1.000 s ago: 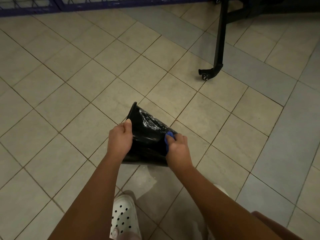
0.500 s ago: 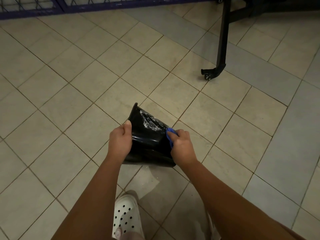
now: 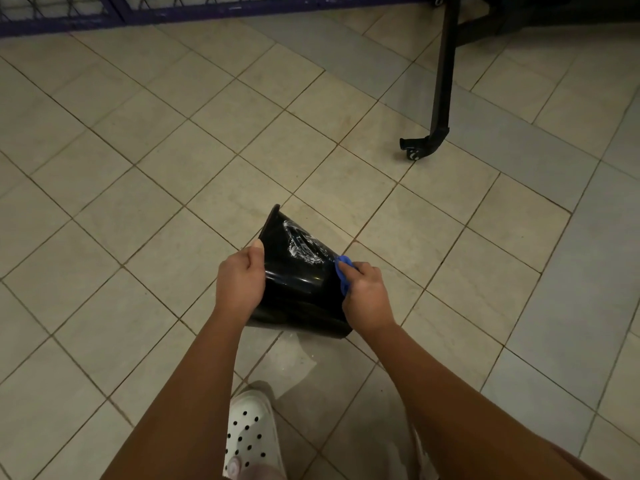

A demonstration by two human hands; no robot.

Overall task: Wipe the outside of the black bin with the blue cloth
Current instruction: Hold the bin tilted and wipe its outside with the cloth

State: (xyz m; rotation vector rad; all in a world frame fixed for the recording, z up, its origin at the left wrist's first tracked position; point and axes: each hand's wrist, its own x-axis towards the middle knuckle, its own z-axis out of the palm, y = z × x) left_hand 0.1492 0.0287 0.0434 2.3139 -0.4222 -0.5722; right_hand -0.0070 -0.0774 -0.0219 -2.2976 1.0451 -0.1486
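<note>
Over tiled floor (image 3: 156,188), left hand (image 3: 239,282) grips black bin (image 3: 298,282), interior hidden; right hand (image 3: 367,299) pinches blue cloth (image 3: 343,268) to its side.

Slid the right hand (image 3: 367,296) sideways and a little up, from over the lower right part of the black bin (image 3: 298,289) out to its right flank. Carried the blue cloth (image 3: 344,271) along under the curled fingers, up the wall to the lower right end of the white smear (image 3: 304,247), right at the bin's right edge. Uncovered more of the glossy wall left of the cloth. Bared the bin's near right corner, hidden beneath the wrist a second ago and now jutting out below it. Swung the near rim slightly to the right over the tiled floor (image 3: 138,237).
</note>
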